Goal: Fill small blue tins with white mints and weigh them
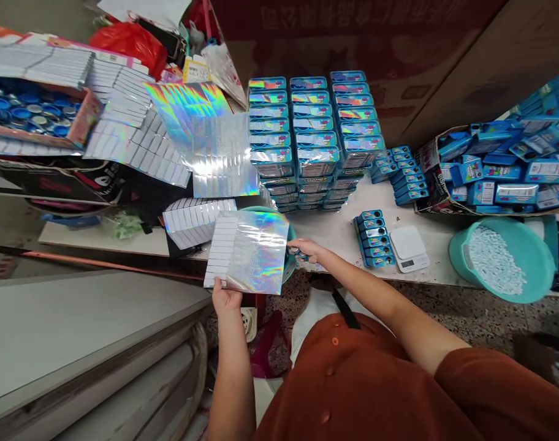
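Observation:
My left hand (227,299) grips the lower edge of a shiny holographic sheet (261,251), thumb on top. A column of white strips (222,248) runs along the sheet's left side. At the sheet's right edge, my right hand (309,250) is closed on a few small round blue-and-silver lids (298,253). Behind the sheet, and mostly hidden by it, is a turquoise tub (290,266). A row of white boxes (199,220) stands just behind the sheet to the left. More holographic film (224,153) lies beyond it.
Stacks of blue boxes (316,156) stand at the back. To the right are a short row of blue boxes (376,239), a white scale (408,248), a tub of white pellets (458,245) and a carton of blue boxes (429,165). A box of lids (89,119) sits far left.

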{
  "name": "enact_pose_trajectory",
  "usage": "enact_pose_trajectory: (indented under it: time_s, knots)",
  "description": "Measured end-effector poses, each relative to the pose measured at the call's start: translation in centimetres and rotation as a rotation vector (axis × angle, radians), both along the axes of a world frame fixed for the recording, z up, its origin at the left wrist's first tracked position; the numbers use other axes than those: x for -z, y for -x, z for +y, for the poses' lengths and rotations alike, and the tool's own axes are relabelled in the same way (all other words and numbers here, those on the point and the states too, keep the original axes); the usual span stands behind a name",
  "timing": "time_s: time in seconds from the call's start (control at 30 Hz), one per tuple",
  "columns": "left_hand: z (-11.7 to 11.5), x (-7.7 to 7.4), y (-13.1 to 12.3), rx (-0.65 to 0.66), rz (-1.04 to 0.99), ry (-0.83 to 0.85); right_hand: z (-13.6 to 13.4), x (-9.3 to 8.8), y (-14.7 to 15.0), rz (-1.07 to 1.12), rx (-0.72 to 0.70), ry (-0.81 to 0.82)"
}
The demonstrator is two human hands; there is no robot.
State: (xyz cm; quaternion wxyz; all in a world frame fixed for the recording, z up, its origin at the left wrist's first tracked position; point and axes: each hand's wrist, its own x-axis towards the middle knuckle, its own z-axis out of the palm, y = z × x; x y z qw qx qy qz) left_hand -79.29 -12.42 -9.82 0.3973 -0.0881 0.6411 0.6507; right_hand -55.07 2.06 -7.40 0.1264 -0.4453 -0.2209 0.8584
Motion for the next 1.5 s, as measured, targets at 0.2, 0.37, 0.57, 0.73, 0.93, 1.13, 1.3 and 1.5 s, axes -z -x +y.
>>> enact_pose_trajectory:
  time_s: [0.2, 0.37, 0.57, 0.73, 0.93, 1.13, 1.3, 1.5]
  knots:
    - [0.4, -1.9, -4.8, -0.06, 0.512, 0.4, -1.1, -2.1, -10.3, 0.112, 0.262, 0.322]
    - [1.6, -6.5, -16.4, 0.362, 1.193, 0.298, -2.3, -3.1, -16.7, 0.185, 0.352, 0.316]
    - [6.0, -8.5, -31.6, 1.278, 1.195, -0.281, -3.8, -3.8, -21.4, 0.056, 0.455, 0.226]
    - [7.8, -7.0, -36.8, 1.496, 1.136, -0.408, -4.9, -3.5, -24.9, -0.138, 0.61, 0.027]
    - [10.4, -5.6, -39.3, 1.531, 1.109, -0.424, -5.5, -2.7, -29.2, -0.174, 0.57, 0.062]
    - [19.7, -2.5, -40.2, 1.344, 1.085, -0.077, -6.0, -2.0, -32.8, -0.206, 0.717, 0.109]
    - [25.6, 0.5, -40.8, 1.473, 1.119, 0.068, -7.7, -1.6, -34.7, -0.269, 0.818, 0.122]
    - [26.7, 1.7, -41.6, 1.505, 1.331, 0.102, -9.4, -1.5, -34.9, -0.265, 0.934, 0.187]
